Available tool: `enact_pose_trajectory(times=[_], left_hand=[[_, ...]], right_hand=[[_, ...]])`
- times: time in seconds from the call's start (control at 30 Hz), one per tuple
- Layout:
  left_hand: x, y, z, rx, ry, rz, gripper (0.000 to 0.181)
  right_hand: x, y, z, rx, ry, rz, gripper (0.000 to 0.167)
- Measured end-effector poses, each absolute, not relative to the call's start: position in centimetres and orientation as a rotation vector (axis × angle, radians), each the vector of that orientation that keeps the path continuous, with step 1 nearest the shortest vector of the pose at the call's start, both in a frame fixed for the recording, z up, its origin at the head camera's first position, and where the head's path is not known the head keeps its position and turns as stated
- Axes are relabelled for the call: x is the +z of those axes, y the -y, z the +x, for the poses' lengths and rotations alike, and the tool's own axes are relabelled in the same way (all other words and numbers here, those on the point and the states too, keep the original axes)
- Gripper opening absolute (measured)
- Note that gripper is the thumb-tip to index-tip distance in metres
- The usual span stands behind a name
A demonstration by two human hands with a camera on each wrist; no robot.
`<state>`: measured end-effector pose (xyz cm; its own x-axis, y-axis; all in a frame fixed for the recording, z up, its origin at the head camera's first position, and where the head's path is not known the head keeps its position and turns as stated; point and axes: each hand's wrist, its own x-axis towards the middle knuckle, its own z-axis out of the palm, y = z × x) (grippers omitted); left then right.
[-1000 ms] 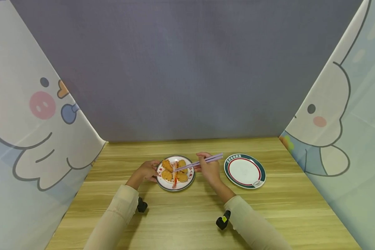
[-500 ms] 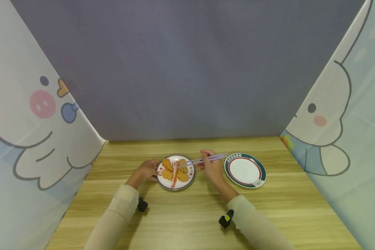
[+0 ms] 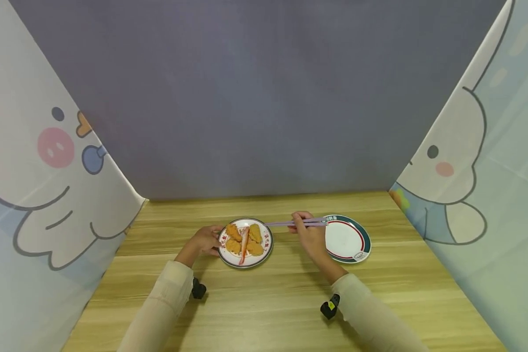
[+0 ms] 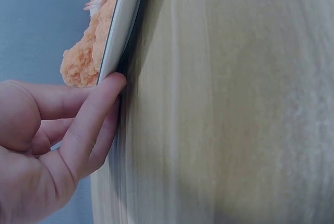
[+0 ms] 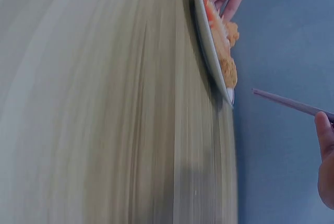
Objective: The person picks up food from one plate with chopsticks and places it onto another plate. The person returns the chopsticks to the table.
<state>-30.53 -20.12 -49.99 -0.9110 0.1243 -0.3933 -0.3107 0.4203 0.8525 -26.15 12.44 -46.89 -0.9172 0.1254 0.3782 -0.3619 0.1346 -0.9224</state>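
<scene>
At the left side of a white plate (image 3: 267, 250) my left hand (image 3: 206, 239) pinches the rim. On that plate lie several pieces of golden fried chicken (image 3: 255, 249), with a shrimp (image 3: 244, 241) with a red tail lengthwise between them. The left wrist view shows fingertips of the left hand (image 4: 68, 140) at the plate's edge (image 4: 121, 25). My right hand (image 3: 311, 238) holds a pair of pale purple chopsticks (image 3: 278, 224). Their tips point left, above and just right of the food plate, and carry nothing. The right wrist view shows one chopstick (image 5: 289, 102) apart from the food.
A second plate (image 3: 347, 239) with a green rim and a red ring lies to the right, partly behind the right hand. Both plates stand on a wooden table (image 3: 255, 308). A grey backdrop (image 3: 264, 98) rises behind, with cartoon-printed sheets (image 3: 457, 122) at both sides.
My right hand has drawn the chopsticks away from the shrimp, to the right toward the second plate. The shrimp lies slightly turned on the plate. The left hand stays at the rim.
</scene>
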Motion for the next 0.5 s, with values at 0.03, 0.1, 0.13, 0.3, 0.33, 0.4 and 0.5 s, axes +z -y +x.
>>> enact_pose_trajectory(times=[0.03, 0.1, 0.13, 0.3, 0.33, 0.4, 0.5], left_hand=[[-50.0, 20.1, -30.6, 1.495, -2.28, -0.158, 0.068], [-50.0, 20.1, -30.6, 1.483, -2.283, -0.146, 0.068], [-50.0, 20.1, -30.6, 1.477, -2.286, -0.146, 0.068], [-50.1, 20.2, -30.5, 1.478, -2.279, -0.152, 0.069], [-50.2, 20.2, -30.5, 1.481, -2.279, -0.148, 0.069], [-50.3, 20.1, -30.5, 1.481, -2.277, -0.143, 0.069], [-50.2, 20.0, -30.6, 1.479, -2.279, -0.144, 0.068]], right_hand=[[-46.6, -12.6, -25.8, 1.794, 2.066, 0.238, 0.019], [-46.6, -13.2, -25.7, 1.703, 2.079, 0.269, 0.021], [-46.6, -13.5, -25.6, 1.659, 2.095, 0.28, 0.021], [-47.9, -15.0, -26.0, 1.379, 2.185, 0.35, 0.021], [-48.0, -15.2, -25.9, 1.308, 2.187, 0.377, 0.019], [-48.4, -15.7, -25.7, 1.171, 2.16, 0.464, 0.012], [-48.7, -16.1, -25.8, 1.008, 2.062, 0.654, 0.004]])
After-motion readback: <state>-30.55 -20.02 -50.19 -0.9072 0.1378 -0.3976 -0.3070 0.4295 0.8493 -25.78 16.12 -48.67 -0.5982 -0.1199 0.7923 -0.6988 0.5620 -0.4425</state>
